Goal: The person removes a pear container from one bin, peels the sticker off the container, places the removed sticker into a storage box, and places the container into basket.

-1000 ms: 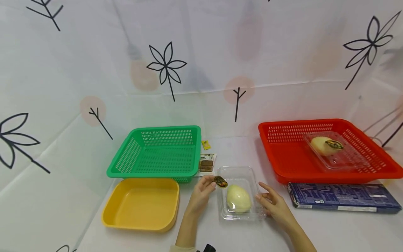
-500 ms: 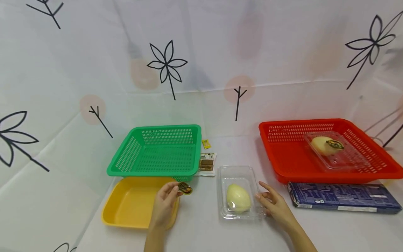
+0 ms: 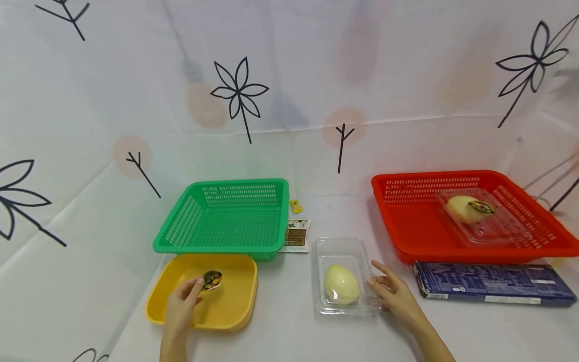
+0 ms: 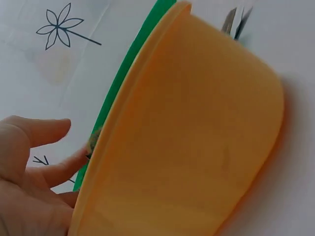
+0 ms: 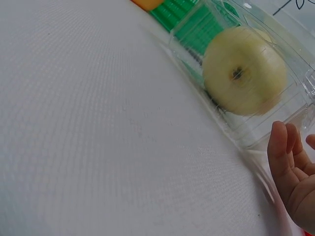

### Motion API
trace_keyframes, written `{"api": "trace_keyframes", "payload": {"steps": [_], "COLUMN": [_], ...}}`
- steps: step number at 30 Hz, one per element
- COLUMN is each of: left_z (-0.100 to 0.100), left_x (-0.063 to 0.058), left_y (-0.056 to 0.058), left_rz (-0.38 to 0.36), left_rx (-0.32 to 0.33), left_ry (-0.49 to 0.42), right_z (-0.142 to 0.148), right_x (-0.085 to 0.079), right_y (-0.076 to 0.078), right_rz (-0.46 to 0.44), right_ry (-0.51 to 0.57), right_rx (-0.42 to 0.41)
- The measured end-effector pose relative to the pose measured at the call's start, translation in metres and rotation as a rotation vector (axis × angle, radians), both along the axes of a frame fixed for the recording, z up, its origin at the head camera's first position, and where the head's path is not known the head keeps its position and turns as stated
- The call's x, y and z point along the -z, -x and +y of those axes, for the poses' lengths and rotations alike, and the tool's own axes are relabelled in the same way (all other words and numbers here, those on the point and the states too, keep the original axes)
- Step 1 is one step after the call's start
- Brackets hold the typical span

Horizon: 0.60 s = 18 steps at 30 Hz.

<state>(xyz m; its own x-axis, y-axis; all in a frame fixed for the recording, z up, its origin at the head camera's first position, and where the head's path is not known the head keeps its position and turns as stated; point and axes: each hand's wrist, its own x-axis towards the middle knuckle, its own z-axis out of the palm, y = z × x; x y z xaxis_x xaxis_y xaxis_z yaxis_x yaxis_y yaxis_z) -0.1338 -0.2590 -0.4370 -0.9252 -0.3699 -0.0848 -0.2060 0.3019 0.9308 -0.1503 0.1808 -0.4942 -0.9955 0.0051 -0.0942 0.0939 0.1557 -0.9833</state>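
In the head view, my left hand (image 3: 181,304) is over the yellow tub (image 3: 156,306). A dark oval label with a yellow edge (image 3: 211,280) shows right at its fingertips. The left wrist view has the thumb (image 4: 49,132) standing apart from the index finger, with the label (image 4: 93,140) at that finger's tip, partly behind the tub's rim. My right hand (image 3: 398,299) rests at the right side of a clear plastic clamshell box (image 3: 336,246), index finger extended. Inside lies a pale yellow, pear-like fruit (image 3: 342,285), its dark blossom end visible in the right wrist view.
Behind the tub stands a green basket (image 3: 230,226), with a flat packet (image 3: 297,236) and a small yellow sachet (image 3: 296,206) beside it. At right, a red basket (image 3: 398,221) holds another boxed, labelled fruit (image 3: 463,208). A blue box (image 3: 495,284) lies before it.
My left hand has moved left from beside the clear box to over the yellow tub, taking the oval label along. My right hand and the clear box have stayed in place.
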Motion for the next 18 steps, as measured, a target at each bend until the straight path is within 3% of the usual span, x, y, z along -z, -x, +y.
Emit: {"api": "trace_keyframes", "payload": {"steps": [6, 8, 12, 16, 18], "left_z": [-0.013, -0.017, -0.025, -0.029, -0.029], "left_x": [-0.003, -0.001, 0.004, 0.013, 0.016], "left_y": [0.009, 0.014, 0.024, 0.029, 0.029], "left_rz": [-0.078, -0.105, -0.142, -0.158, -0.18], "left_rx": [0.108, 0.157, 0.242, 0.286, 0.302], "left_ry": [0.235, 0.277, 0.245, 0.198, 0.219], "right_z": [0.001, 0.0, 0.0, 0.0, -0.001], "right_x": [0.0, 0.0, 0.0, 0.0, 0.001], "right_y": [-0.001, -0.001, -0.001, -0.001, -0.001], "right_rz": [0.027, 0.02, 0.022, 0.036, 0.042], "right_ry": [-0.01, -0.016, -0.005, 0.011, 0.011], "right_rx": [0.0, 0.006, 0.011, 0.003, -0.001]}}
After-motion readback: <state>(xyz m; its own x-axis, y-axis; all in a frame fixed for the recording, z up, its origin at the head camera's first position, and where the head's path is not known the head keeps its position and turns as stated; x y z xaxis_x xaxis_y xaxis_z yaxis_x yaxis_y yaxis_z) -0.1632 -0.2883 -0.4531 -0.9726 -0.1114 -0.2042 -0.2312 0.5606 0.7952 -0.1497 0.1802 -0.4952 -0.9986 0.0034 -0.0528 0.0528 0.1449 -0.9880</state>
